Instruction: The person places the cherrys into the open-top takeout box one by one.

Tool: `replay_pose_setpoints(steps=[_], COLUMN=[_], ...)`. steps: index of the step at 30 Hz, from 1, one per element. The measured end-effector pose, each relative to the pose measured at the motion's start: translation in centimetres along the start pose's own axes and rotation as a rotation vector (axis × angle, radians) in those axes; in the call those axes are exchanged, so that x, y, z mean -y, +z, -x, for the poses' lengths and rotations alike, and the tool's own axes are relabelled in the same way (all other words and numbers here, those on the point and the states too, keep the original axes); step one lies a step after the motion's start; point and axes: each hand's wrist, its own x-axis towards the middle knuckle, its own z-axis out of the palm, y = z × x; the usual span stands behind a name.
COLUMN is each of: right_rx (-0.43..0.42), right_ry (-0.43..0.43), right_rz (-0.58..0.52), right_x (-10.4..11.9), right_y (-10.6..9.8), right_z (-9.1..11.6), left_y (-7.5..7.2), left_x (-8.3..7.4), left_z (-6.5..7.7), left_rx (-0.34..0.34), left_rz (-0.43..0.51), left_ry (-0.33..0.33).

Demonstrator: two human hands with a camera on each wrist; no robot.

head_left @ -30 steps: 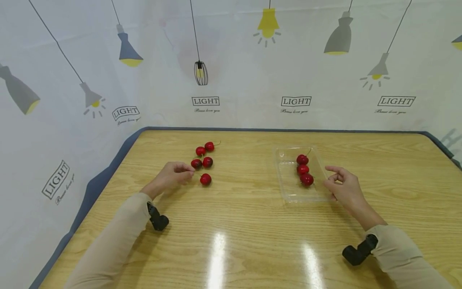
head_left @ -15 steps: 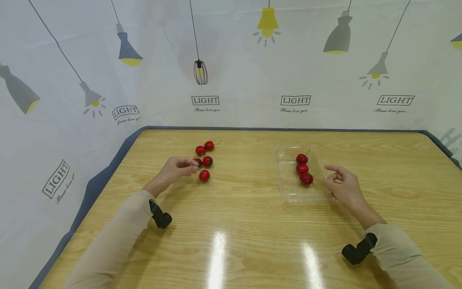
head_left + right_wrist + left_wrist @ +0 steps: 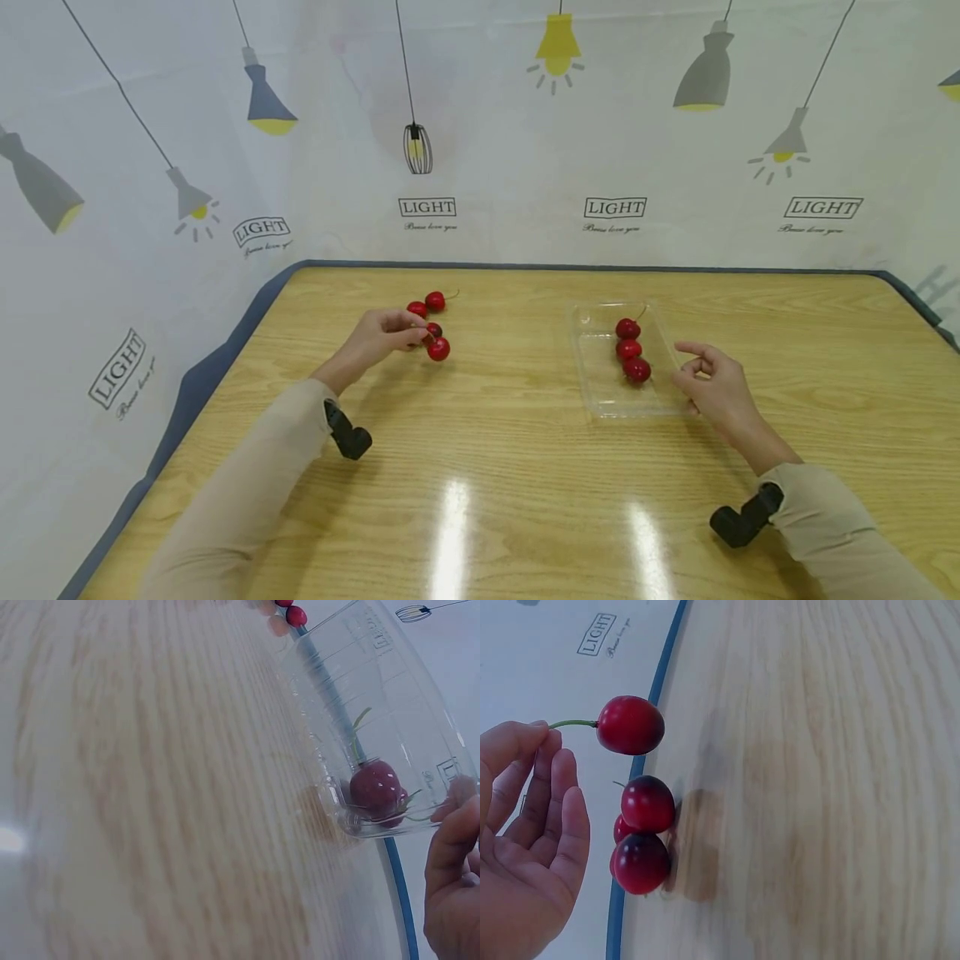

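Note:
Between thumb and fingertips, my left hand (image 3: 378, 337) pinches the green stem (image 3: 574, 722) of a red cherry (image 3: 630, 725). The cherry dangles above the table, in front of several others; two of these are dark-tipped cherries (image 3: 643, 864). In the head view the left hand partly covers that group. At the right, my right hand (image 3: 720, 392) holds the side rim of a clear plastic container (image 3: 597, 379), thumb outside and a finger showing through the wall in the right wrist view. Three cherries (image 3: 628, 350) lie in a row inside it.
A wooden table (image 3: 517, 467) carries everything. Beyond its far edge hangs a white curtain (image 3: 502, 133) printed with lamps. Two red cherries (image 3: 435, 301) lie behind the left hand. A black wrist camera (image 3: 348, 433) sits on the left sleeve, another on the right.
My left hand has moved right and away from me, lifting the nearest cherry by its stem off the table. The right hand and the container have stayed in place.

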Motion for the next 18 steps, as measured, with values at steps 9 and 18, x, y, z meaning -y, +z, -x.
replay_pose_setpoints(steps=[9,18], right_rx=[0.002,-0.002], right_ry=[-0.009,0.004], right_rz=[0.004,0.005], right_x=[0.0,0.0], right_y=[0.1,0.1], right_z=[-0.1,0.0], left_y=[0.8,1.8], left_x=[-0.7,-1.5], left_z=[-0.6,-1.5], left_rx=[-0.007,-0.007], left_rz=[0.015,0.009], left_ry=[-0.006,0.033])
